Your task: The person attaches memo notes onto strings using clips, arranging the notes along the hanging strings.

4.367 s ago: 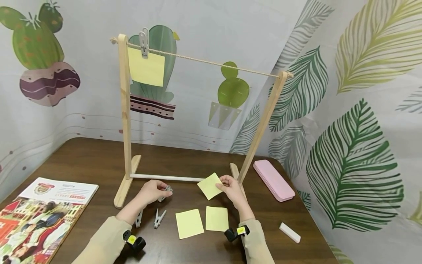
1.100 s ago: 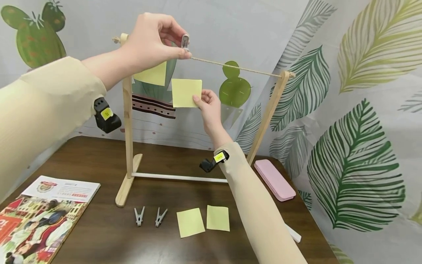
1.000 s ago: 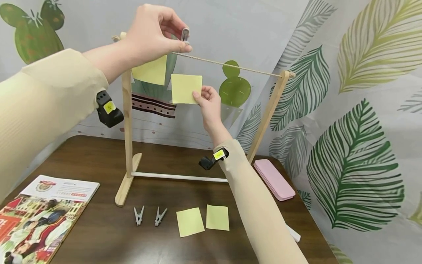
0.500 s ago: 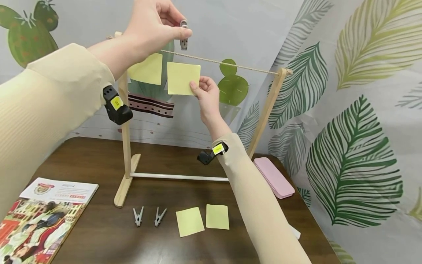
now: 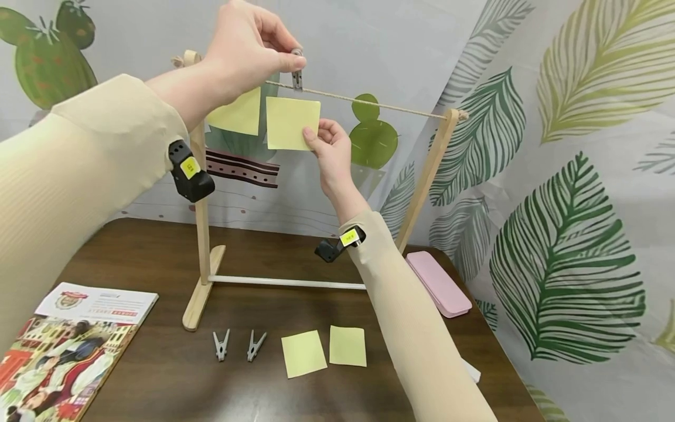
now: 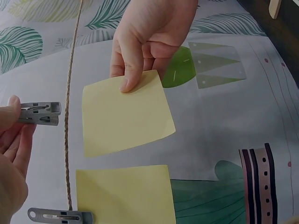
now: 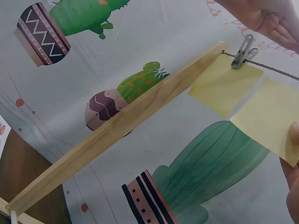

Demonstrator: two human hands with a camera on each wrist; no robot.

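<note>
The square note of thin yellow paper [image 5: 287, 123] is slightly curved, its surface pale and smooth and its edges straight. It is in the air in front of the patterned fabric backdrop [image 5: 401, 41], its top edge below the twisted beige rope [image 5: 390, 108] of the wooden stand [image 5: 203, 246]. The small grey clothespin [image 5: 297, 78] is narrow, with slots along its body and a metal spring showing in the left wrist view.

The right hand [image 5: 333, 153] pinches the note near its lower right edge: the thumb lies on the face towards the head camera, the other fingers behind, and most of the sheet extends left of them. The left hand [image 5: 246, 48] grips the clothespin by its handle end between thumb and fingers, above the note; its free end points down at the rope, just beside it, with a narrow gap showing in the left wrist view.

Left of the held note, another yellow note [image 5: 237, 115] hangs from the rope under a grey clip [image 7: 243, 52]. Two grey clothespins and two yellow notes lie on the dark brown wooden bench [image 5: 253, 392].
</note>
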